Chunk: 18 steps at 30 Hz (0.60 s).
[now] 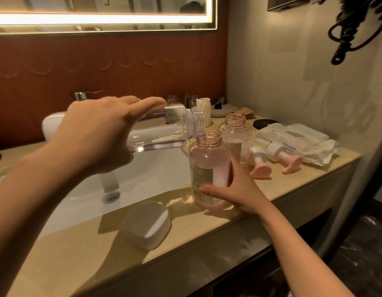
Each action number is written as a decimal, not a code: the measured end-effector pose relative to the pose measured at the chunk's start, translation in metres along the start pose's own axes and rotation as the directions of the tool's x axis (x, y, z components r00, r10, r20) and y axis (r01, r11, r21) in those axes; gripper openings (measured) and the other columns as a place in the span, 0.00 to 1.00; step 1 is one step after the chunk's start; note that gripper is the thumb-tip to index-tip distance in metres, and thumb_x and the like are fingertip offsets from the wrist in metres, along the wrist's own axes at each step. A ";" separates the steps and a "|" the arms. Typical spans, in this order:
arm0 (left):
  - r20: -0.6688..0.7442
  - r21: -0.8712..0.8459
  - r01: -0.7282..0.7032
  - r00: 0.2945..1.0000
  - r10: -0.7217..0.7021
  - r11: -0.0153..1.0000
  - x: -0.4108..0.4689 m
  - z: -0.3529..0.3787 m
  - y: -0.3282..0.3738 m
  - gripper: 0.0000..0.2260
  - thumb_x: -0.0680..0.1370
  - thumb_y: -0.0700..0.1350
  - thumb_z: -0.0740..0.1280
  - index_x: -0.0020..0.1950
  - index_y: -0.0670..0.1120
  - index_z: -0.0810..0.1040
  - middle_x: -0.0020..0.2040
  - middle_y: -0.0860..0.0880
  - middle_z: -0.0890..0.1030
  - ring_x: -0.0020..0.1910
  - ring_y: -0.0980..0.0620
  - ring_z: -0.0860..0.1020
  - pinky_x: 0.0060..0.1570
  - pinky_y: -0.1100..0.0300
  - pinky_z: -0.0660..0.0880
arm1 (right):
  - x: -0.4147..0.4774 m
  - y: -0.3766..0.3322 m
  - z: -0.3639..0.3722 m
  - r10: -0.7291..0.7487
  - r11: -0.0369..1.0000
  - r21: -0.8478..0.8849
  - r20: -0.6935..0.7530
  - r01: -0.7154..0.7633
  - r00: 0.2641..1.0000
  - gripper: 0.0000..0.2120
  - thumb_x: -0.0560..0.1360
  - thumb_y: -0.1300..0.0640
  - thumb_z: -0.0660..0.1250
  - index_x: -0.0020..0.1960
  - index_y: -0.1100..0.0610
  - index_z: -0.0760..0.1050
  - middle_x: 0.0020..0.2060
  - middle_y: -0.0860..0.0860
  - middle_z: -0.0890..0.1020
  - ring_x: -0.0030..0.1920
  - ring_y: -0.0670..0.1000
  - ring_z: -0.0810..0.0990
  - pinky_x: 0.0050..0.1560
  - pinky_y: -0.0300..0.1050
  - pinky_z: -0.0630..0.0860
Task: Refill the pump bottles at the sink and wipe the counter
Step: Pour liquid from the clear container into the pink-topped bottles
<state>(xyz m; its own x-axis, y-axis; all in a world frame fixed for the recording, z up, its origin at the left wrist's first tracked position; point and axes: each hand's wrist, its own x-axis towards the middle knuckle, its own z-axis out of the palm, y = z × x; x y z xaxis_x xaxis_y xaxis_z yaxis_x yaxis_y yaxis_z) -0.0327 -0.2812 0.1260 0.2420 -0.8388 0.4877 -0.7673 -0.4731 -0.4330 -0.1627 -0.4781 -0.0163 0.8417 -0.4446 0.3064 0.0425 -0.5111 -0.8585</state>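
1. Pump bottle (209, 166), pink and clear with its neck open, stands upright on the counter (207, 230) just right of the sink (143, 176), near the front edge.
2. The right hand (239, 189) grips its lower half, with the thumb across the label and the fingers curled round the far side.
3. The left hand (95, 133) is clamped from above on a clear refill bottle (162, 136), tipped almost level, its threaded mouth at the rim of the pump bottle's neck.
4. Clear liquid lies along the refill bottle's lower side; whether any is running out I cannot tell.
5. A second pump bottle (236, 138), also open, stands just behind the first.
6. Two pink-and-white pump heads (259, 166) lie on their sides to the right, beside a wipes packet (293, 136).
7. A white cap (147, 224) sits on the counter's front strip, before the sink.
8. A chrome tap (83, 95) rises behind the left hand, below a lit mirror (100, 18).
9. A black coiled cord (353, 28) hangs on the right wall.
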 end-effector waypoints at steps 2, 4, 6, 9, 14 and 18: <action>-0.003 -0.001 -0.005 1.000 0.005 1.000 0.000 -0.001 0.000 0.44 0.60 0.39 0.77 0.72 0.57 0.63 0.50 0.49 0.81 0.34 0.51 0.73 0.23 0.69 0.59 | 0.000 0.001 0.000 -0.002 1.000 0.004 -0.001 0.002 1.000 0.53 0.54 0.35 0.74 0.74 0.47 0.57 0.67 0.44 0.70 0.67 0.46 0.69 0.67 0.53 0.69; -0.006 0.001 -0.001 1.000 0.001 1.000 0.000 -0.001 0.000 0.44 0.60 0.39 0.77 0.72 0.57 0.63 0.49 0.50 0.81 0.34 0.51 0.71 0.23 0.70 0.58 | 0.000 0.002 0.000 -0.008 1.000 0.009 -0.004 0.008 1.000 0.52 0.54 0.35 0.74 0.73 0.47 0.58 0.67 0.43 0.71 0.67 0.46 0.69 0.67 0.51 0.70; -0.009 0.001 -0.001 1.000 0.001 1.000 0.000 -0.001 0.000 0.44 0.59 0.39 0.77 0.71 0.56 0.64 0.49 0.49 0.81 0.34 0.52 0.70 0.24 0.70 0.56 | 0.001 0.003 0.000 -0.021 1.000 0.021 -0.005 0.021 1.000 0.50 0.53 0.36 0.74 0.71 0.46 0.59 0.65 0.42 0.72 0.65 0.45 0.70 0.64 0.46 0.71; -0.001 -0.004 0.000 1.000 0.000 1.000 0.000 0.000 0.000 0.44 0.59 0.39 0.78 0.71 0.56 0.64 0.48 0.49 0.81 0.33 0.50 0.71 0.25 0.70 0.57 | 0.002 0.004 0.000 -0.039 0.998 0.044 0.002 0.039 0.999 0.47 0.53 0.35 0.73 0.69 0.42 0.60 0.63 0.39 0.72 0.63 0.42 0.71 0.60 0.36 0.70; 0.013 -0.005 0.011 1.000 -0.011 1.000 0.000 -0.002 0.000 0.44 0.60 0.40 0.77 0.71 0.57 0.63 0.49 0.49 0.81 0.35 0.49 0.73 0.24 0.69 0.60 | 0.003 0.003 -0.002 -0.077 0.987 0.142 0.039 0.071 0.996 0.33 0.60 0.37 0.70 0.62 0.36 0.61 0.58 0.34 0.73 0.60 0.34 0.72 0.57 0.31 0.71; 0.028 -0.005 0.013 1.000 -0.013 1.000 0.000 0.000 0.000 0.45 0.60 0.40 0.77 0.72 0.57 0.61 0.49 0.49 0.81 0.36 0.49 0.74 0.24 0.69 0.61 | 0.003 0.004 -0.002 -0.119 0.967 0.233 0.051 0.104 0.992 0.28 0.66 0.42 0.66 0.65 0.42 0.64 0.58 0.35 0.76 0.62 0.39 0.73 0.59 0.33 0.71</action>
<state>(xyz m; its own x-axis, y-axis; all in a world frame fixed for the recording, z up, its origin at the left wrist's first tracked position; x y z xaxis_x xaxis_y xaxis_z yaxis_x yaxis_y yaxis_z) -0.0325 -0.2811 0.1265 0.2684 -0.8396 0.4723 -0.7668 -0.4830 -0.4227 -0.1610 -0.4832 -0.0182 0.8568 -0.3427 0.3853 0.2545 -0.3690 -0.8939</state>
